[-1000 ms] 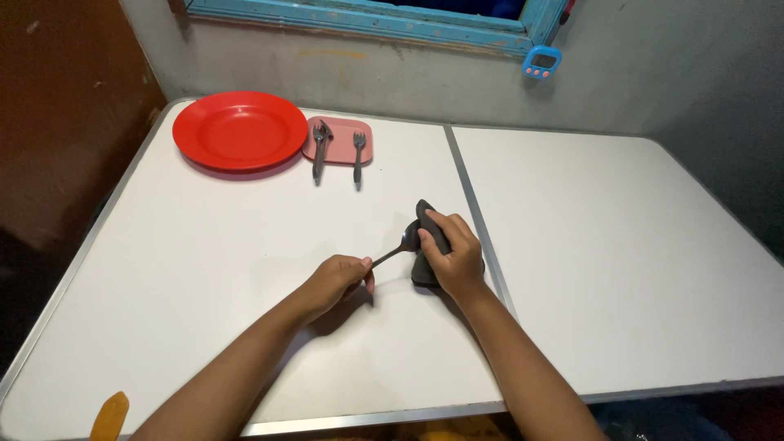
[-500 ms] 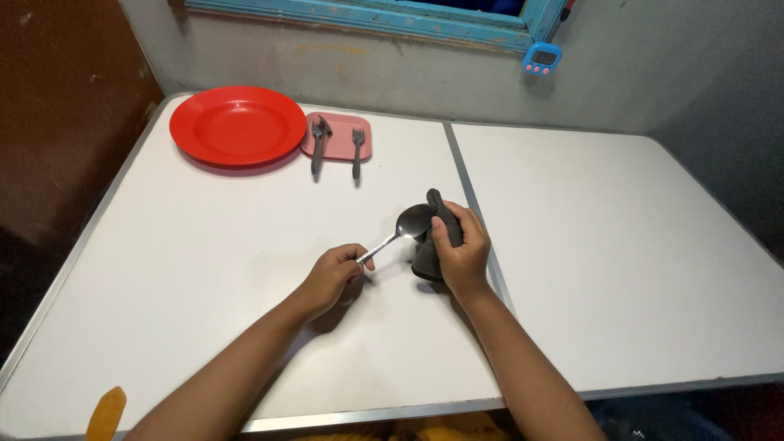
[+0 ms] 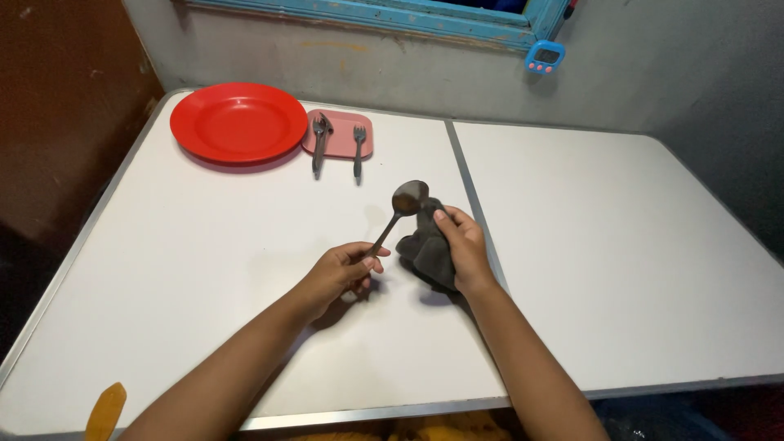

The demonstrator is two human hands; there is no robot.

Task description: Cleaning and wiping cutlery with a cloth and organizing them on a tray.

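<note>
My left hand [image 3: 341, 271] grips the handle of a metal spoon [image 3: 402, 205], whose bowl points up and away over the white table [image 3: 196, 269]. My right hand [image 3: 462, 245] holds a dark grey cloth [image 3: 425, 249] bunched up just right of the spoon's bowl, the thumb near the bowl's edge. Both hands are above the table's middle, close to the seam between its two halves.
A red plate [image 3: 237, 122] sits at the far left. Beside it a small pink tray [image 3: 339, 133] holds a fork [image 3: 358, 149] and another utensil [image 3: 318, 145]. A small blue timer [image 3: 543, 55] hangs on the wall under the blue window frame.
The spoon has been lifted from near flat on the table to tilted upward. The cloth has come off the table surface and is now held up beside the spoon's bowl.
</note>
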